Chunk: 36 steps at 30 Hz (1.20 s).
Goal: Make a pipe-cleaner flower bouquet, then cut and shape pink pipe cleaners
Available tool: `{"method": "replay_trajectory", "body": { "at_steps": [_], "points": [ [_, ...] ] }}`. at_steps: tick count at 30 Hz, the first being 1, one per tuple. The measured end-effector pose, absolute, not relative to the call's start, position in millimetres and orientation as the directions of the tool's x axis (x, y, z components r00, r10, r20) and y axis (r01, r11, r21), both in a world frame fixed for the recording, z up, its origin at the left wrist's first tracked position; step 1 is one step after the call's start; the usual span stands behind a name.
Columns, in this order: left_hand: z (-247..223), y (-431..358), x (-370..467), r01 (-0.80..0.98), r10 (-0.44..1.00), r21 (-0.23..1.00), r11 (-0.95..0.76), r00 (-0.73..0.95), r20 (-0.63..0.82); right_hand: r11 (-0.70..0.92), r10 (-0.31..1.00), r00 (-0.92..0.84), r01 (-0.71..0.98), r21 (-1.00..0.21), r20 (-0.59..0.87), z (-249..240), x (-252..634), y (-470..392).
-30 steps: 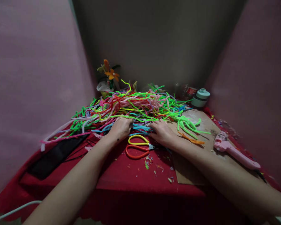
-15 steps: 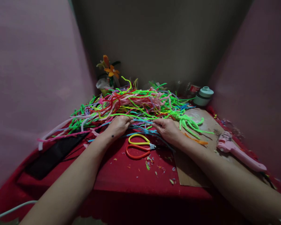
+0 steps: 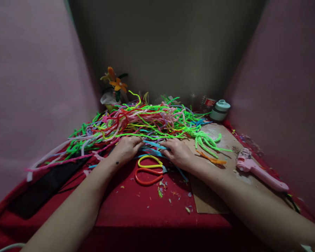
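Blue pipe cleaners [image 3: 152,144] stretch between my two hands at the near edge of a tangled, many-coloured heap of pipe cleaners [image 3: 147,120]. My left hand [image 3: 128,147] is closed on their left part, fingertips pinched together. On the other side my right hand [image 3: 176,149] has its fingers bent round the same blue strands. More blue pipe cleaners [image 3: 151,152] lie on the cloth just below. Scissors [image 3: 149,175] with one yellow and one red handle rest in front of my hands, their blades partly hidden by my right hand.
A pink glue gun [image 3: 262,174] lies on a cardboard sheet [image 3: 207,199] at right. Behind stand a pale green bottle [image 3: 220,109] and orange flowers [image 3: 118,84]. A black flat item [image 3: 42,190] lies at left. Scraps dot the red cloth [image 3: 126,210].
The whole view has shifted, so everything appears slightly lower and further left. My hands have come a little lower and closer to the scissors, still on the blue pipe cleaners.
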<state>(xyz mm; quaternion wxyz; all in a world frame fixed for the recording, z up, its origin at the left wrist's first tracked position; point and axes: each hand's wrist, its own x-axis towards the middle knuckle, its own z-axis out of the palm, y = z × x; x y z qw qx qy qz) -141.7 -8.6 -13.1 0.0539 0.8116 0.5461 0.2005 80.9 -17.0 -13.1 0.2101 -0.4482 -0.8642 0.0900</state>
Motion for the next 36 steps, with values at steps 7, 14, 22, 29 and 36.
{"method": "replay_trajectory", "body": {
  "at_steps": [7,14,22,29,36],
  "points": [
    [-10,-18,-137,0.896,0.844,0.127,-0.426,0.342,0.414,0.563,0.825,-0.510,0.774,-0.289,0.242,-16,82,-17],
    [-2,-28,-143,0.837,0.835,0.160,-0.524,0.468,0.290,0.420,0.899,-0.400,0.903,-0.092,0.180,-18,90,-10],
    [3,-26,-159,0.940,0.919,0.102,-0.326,0.290,0.268,0.590,0.806,-0.506,0.644,-0.486,0.309,-16,104,-9],
    [17,-32,-166,0.860,0.951,0.412,-0.302,0.241,0.193,0.515,0.848,-0.473,0.636,-0.574,0.237,-12,119,4],
    [41,-44,-170,0.768,0.934,0.577,-0.278,0.357,-0.026,0.484,0.871,-0.437,0.688,-0.541,0.224,-8,122,6]
  ]
}}
